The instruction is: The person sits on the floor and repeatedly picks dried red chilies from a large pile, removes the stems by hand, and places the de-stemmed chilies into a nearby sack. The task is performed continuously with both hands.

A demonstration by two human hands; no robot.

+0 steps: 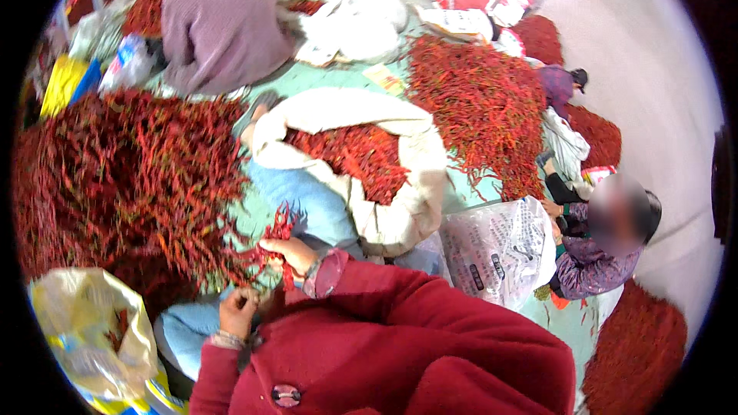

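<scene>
Several red chilli peppers (281, 225) stick out in a bunch from my right hand (295, 255), its thumb across them. Just below and left of it, my left hand (237, 312) has its fingers curled in; whether something small is pinched there cannot be told. Left of both hands lies a big heap of red chillies with stalks (132, 178). A white woven sack (424, 184), its rim rolled down, stands above my right hand beside my leg, with red chillies (357, 155) inside.
An open yellowish plastic bag (86, 323) stands at lower left. At right, a person (599, 265) sits by a translucent printed bag (496, 248). Another chilli heap (478, 104) lies beyond the sack. A person in mauve (225, 23) sits at the top left, near white sacks (357, 17).
</scene>
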